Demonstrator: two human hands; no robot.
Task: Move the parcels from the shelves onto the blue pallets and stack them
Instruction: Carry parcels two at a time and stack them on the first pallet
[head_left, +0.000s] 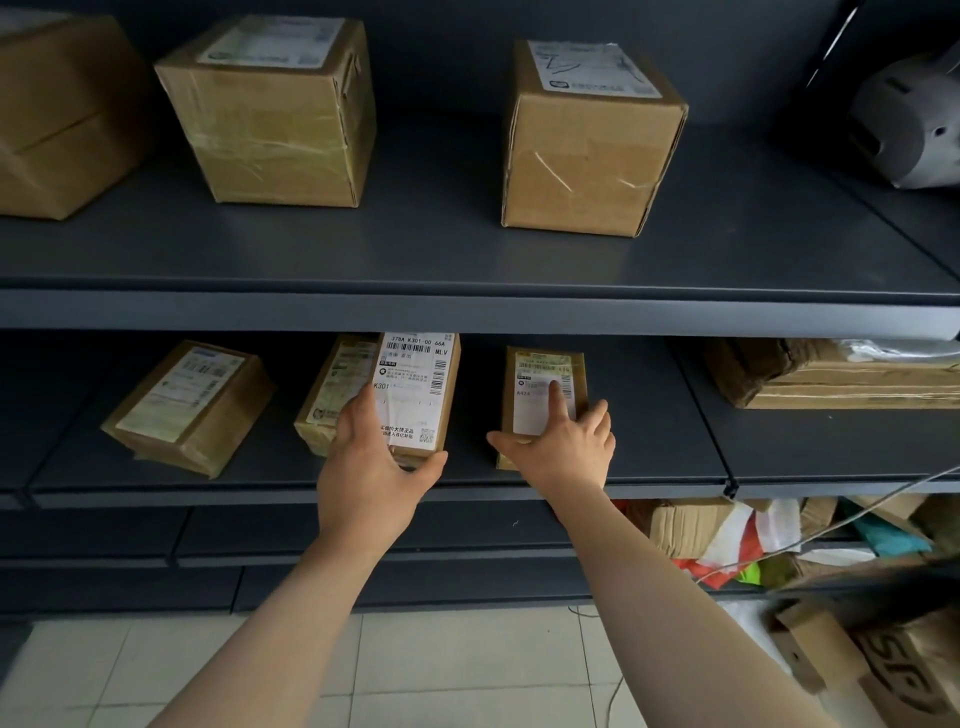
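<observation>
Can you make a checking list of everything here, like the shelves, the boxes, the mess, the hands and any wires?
Surface: dark grey shelves, two levels holding parcels.
Job's things: three big boxes on the upper shelf, one at; small labelled parcels below; blue pallets not in view.
Clutter: mixed cardboard and coloured bags on the bottom level, right.
Hands: left hand grips the K301 parcel; right hand rests open on the neighbouring parcel.
Cables: thin wire at right.
Surroundings: pale tiled floor.
</observation>
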